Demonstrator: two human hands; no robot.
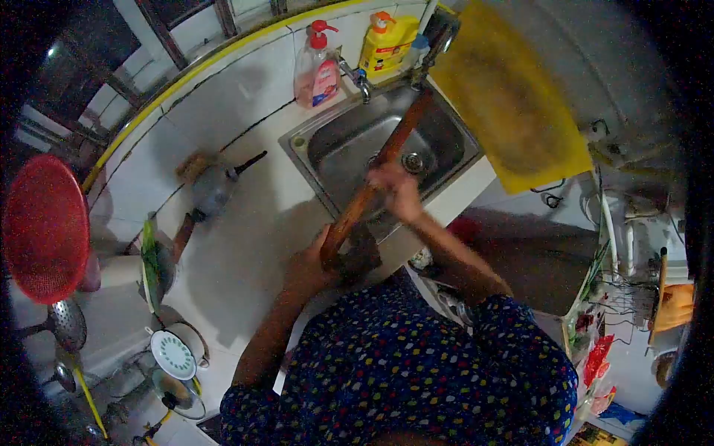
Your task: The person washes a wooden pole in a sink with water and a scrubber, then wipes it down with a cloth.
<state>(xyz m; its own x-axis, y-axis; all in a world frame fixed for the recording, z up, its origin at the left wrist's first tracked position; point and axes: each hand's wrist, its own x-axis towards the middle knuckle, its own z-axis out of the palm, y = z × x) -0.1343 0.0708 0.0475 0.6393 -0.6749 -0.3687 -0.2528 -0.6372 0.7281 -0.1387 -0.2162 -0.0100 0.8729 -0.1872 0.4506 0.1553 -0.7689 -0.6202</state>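
Fingers (378,177) of the slightly blurred right hand (401,193) are grasping a long, narrow, reddish-brown piece that looks wooden (357,209), around its middle; the left hand (309,269) is gripping its near end, with part of that hold hidden; the piece is slanting over a rectangular stainless-steel sink (342,145), its far end reaching the basin's far corner, its near end extending past the rim above the white countertop (249,238); judging by its length and solid look, it is probably weighing moderately, staying stiff and hardly risking breakage; whether its surface is carrying water I cannot tell, but a wet face would be making it slippery; spacing the hands, one around the middle and one at the near end, is likely giving better balance than gripping one end alone.
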